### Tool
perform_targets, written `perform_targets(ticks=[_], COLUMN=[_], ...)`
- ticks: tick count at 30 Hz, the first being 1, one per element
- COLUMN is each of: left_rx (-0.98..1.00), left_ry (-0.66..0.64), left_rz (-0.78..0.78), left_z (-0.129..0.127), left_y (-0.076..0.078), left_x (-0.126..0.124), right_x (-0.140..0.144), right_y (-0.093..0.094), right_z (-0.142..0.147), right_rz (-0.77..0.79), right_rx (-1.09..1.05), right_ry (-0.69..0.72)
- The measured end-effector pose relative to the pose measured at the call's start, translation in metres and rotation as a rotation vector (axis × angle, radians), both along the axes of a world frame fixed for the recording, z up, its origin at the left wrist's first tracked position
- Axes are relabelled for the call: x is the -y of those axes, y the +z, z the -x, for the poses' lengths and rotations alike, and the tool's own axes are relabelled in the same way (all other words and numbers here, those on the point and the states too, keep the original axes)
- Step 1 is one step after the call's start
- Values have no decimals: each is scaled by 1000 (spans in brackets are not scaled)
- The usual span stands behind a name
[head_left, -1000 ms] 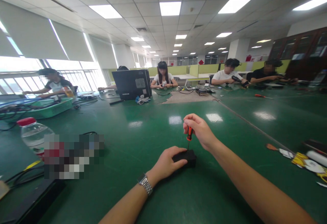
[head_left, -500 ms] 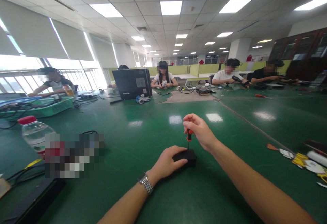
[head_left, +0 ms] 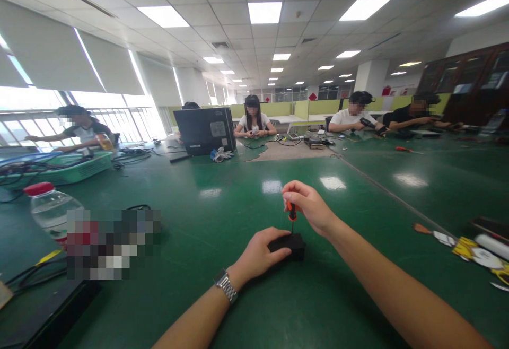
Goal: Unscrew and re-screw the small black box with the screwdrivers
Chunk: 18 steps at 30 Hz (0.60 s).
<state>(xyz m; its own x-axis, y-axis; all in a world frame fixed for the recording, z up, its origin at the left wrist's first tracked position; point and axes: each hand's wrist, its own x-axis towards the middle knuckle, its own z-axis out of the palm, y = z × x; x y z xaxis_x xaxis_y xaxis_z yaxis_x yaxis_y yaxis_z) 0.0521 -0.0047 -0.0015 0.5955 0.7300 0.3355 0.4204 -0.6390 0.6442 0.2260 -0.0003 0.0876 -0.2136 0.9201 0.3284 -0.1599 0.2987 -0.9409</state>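
A small black box-shaped object (head_left: 296, 245) lies on the green tabletop in front of me; its exact kind does not show. My left hand (head_left: 264, 251) grips it from the left, thumb on the near side and fingers along the far side. Above it, my right hand (head_left: 308, 206) pinches the orange and black handle of a screwdriver (head_left: 292, 214). The screwdriver stands nearly upright, its thin shaft reaching down to the top of the black object. Whether the tip sits in a screw is too small to tell.
At left stand a red-capped water bottle (head_left: 55, 211), a green basket (head_left: 79, 171) of cables and a long black case (head_left: 51, 312). A black computer case (head_left: 207, 131) and gloves (head_left: 220, 154) lie farther back. Another screwdriver (head_left: 407, 150) rests far right. Several people sit around the table.
My right hand and the screwdriver have dropped very slightly; the left hand keeps its hold on the black object. At far left, a co-worker's arm has stretched out farther left.
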Motion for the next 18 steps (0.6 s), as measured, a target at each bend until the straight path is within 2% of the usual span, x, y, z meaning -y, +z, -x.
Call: perform_targets(ticks=[3, 9, 15, 18], left_rx=[5, 10, 13, 12], left_ry=[-2, -2, -8, -8], left_rz=[-2, -4, -2, -6], left_z=[0, 0, 0, 0], left_y=[0, -1, 0, 0], left_x=[0, 0, 0, 0], right_x=[2, 1, 0, 1], right_y=[0, 2, 2, 2], right_z=[1, 2, 1, 2], right_rz=[-4, -3, 32, 13], right_rx=[9, -61, -82, -67], right_ry=[24, -79, -12, -75])
